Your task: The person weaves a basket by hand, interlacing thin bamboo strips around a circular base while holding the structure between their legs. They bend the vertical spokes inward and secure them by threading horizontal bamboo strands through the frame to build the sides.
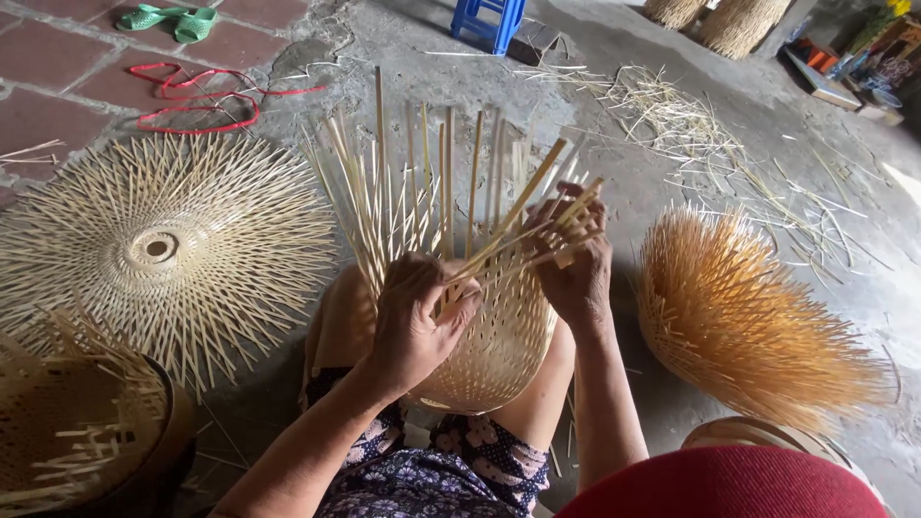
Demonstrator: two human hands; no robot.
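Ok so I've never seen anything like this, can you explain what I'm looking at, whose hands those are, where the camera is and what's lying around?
There is no machine here. The one picture comes from a camera worn on a person's head, looking down at their own two bare hands and knees.

The left hand and right hand both have a grip on thin bamboo strips that stick up from a half-woven basket resting between the knees.

On the concrete floor, to the left, lies a flat round woven piece with loose ends spreading out like rays. To the right lies an orange-brown basket with bristling ends. Farther off are scattered strips, a red cord, green sandals and a blue stool.
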